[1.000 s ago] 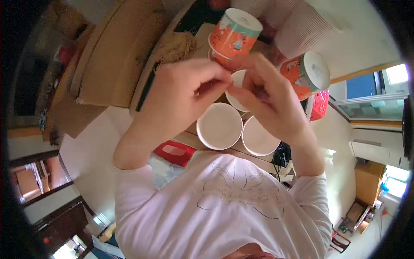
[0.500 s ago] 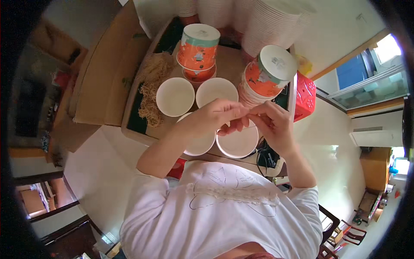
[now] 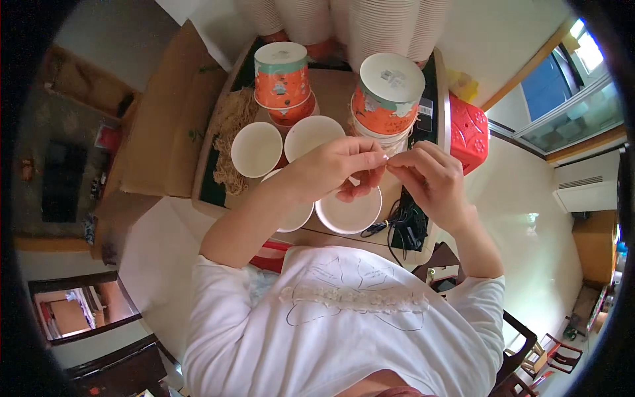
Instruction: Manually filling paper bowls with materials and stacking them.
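My left hand (image 3: 357,164) and my right hand (image 3: 433,177) meet fingertip to fingertip above the table. Each is closed in a pinch. Something tiny and pale seems to lie between the fingertips, too small to name. Below and beside them stand several white-lined paper tubs with open tops: a left one (image 3: 256,151), a middle one (image 3: 311,135), a near right one (image 3: 348,212) under my left hand, and a near left one (image 3: 296,215) partly covered by my left forearm. Behind are two stacks of upturned orange-and-green paper tubs, a left stack (image 3: 282,86) and a right stack (image 3: 385,106).
Tall stacks of paper tubs (image 3: 383,33) line the table's back. Brown shredded packing fibre (image 3: 235,145) lies along the left side, beside a cardboard box (image 3: 159,126). Black cables (image 3: 397,218) lie at the near right. A red stool (image 3: 468,135) stands beyond the table's right edge.
The view has shifted, so the table and tubs sit a little further left. My hands stay pinched together, and their fingertips have drawn slightly apart, with a small pale speck now showing between them.
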